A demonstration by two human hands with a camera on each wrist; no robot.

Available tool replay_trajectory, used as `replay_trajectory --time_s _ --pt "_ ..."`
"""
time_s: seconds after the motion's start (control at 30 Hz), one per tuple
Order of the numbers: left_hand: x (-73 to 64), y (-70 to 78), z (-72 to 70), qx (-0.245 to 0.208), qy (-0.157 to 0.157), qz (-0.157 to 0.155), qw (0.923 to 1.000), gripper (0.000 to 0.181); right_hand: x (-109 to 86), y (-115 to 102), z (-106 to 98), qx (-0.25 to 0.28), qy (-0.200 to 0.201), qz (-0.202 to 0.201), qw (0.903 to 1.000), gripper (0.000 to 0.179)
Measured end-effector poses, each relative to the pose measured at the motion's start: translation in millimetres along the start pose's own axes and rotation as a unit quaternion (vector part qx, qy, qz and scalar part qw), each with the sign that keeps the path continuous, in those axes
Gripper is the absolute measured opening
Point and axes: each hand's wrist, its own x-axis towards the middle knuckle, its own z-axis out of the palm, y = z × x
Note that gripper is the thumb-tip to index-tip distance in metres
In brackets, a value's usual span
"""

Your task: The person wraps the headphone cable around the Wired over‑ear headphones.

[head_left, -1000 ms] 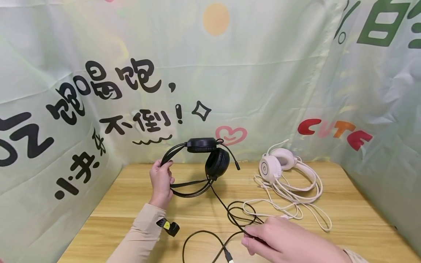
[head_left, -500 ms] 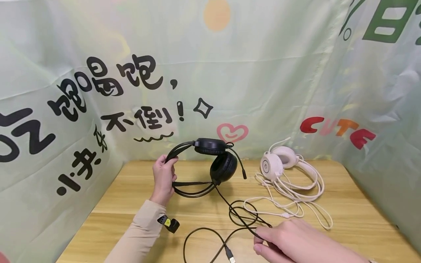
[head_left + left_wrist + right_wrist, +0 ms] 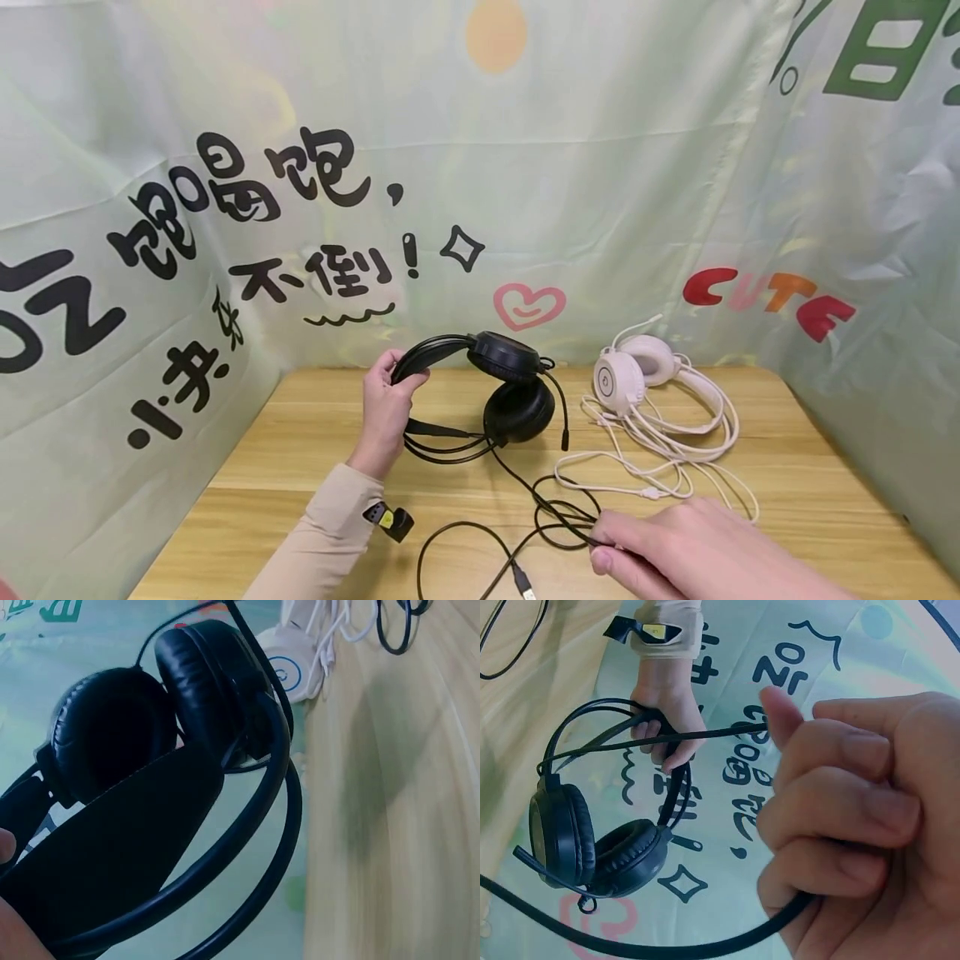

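My left hand [image 3: 384, 412] grips the headband of a black headset [image 3: 517, 412], held above the table on its side with the earcups to the right. Its thin microphone boom [image 3: 561, 408] points downward. In the left wrist view the padded headband strap [image 3: 120, 840] and both earcups show close up. My right hand [image 3: 675, 542], at the lower right, holds the headset's black cable [image 3: 517, 477] in curled fingers. In the right wrist view the cable [image 3: 705, 736] runs from the headset into that hand, and a length of it leaves below the fingers.
White headphones [image 3: 618, 382] with a coiled white cable lie at the back right of the wooden table [image 3: 262, 492]. Black cable loops and a USB plug [image 3: 522, 578] lie at the front. Printed cloth [image 3: 600, 192] walls the back and sides.
My left hand has moved right and slightly tilted the headset, so its earcups sit lower and farther right. My right hand, still holding the cable, has shifted right.
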Motion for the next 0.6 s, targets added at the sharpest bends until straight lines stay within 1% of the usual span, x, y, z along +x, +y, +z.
replay_trajectory --time_s 0.13,0.23,0.33,0.43,0.5,0.6 --pt "-2.2 0.8 0.7 0.011 -0.008 0.013 0.9998 0.013 2.4 -2.1 -4.8 0.015 0.023 -0.008 0.9996 0.018" --pt "-3.8 2.7 0.8 0.019 -0.011 0.023 0.9995 0.011 4.4 -5.6 -9.1 0.017 0.047 -0.011 0.9987 0.024" --pt "-4.0 4.1 1.6 0.021 -0.013 0.030 0.9992 0.013 6.8 -9.8 -13.6 0.027 0.057 -0.018 0.9979 0.028" --pt "-3.9 5.1 3.1 0.033 -0.014 0.029 0.9989 0.014 10.5 -14.2 -17.0 0.027 0.066 -0.032 0.9969 0.029" --pt "-3.8 4.8 4.1 0.051 -0.017 0.024 0.9983 0.014 13.0 -16.4 -18.1 0.025 0.071 -0.041 0.9963 0.030" --pt "-4.5 3.2 3.9 0.080 -0.026 0.012 0.9964 0.013 15.2 -18.6 -20.5 0.027 0.072 -0.043 0.9961 0.030"
